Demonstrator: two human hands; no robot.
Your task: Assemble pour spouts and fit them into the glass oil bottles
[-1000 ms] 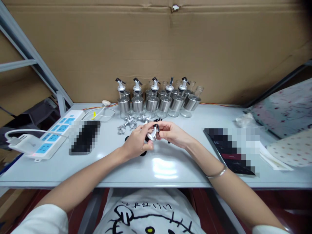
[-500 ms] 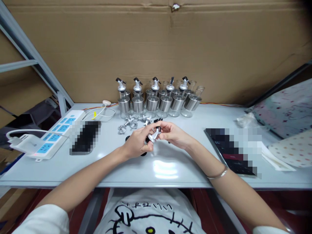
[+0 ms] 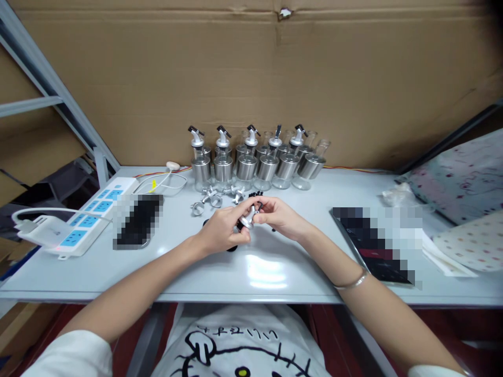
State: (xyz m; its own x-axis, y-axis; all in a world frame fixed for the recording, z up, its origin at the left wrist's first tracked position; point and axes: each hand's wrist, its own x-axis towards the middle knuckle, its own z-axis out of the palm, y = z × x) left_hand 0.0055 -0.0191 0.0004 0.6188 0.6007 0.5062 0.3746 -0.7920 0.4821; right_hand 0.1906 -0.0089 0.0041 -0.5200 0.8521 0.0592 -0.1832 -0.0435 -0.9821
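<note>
Over the middle of the table my left hand (image 3: 223, 229) grips the silver base of a pourer spout (image 3: 246, 222), its tip pointing up and to the right. At that tip, my right hand (image 3: 278, 217) pinches the small black flip cap (image 3: 258, 207) between thumb and fingers. Just behind my hands lie several loose silver spout pieces (image 3: 214, 200) and a cluster of small black caps (image 3: 256, 194). Black round parts (image 3: 232, 248) are partly hidden under my left hand. Further back stand glass bottles (image 3: 246, 168) with steel sleeves, several topped with silver spouts and black caps.
On the left are a white power strip (image 3: 96, 209) with a plugged-in charger (image 3: 43, 233) and a phone (image 3: 139, 222). A tablet (image 3: 371, 246) lies on the right beside crumpled plastic (image 3: 396, 195) and patterned cloth (image 3: 471, 235). A cardboard wall (image 3: 251, 68) closes off the back.
The black cap at the spout's tip has tilted under my right fingers, and the spout has turned slightly. My left hand keeps its grip on the base.
</note>
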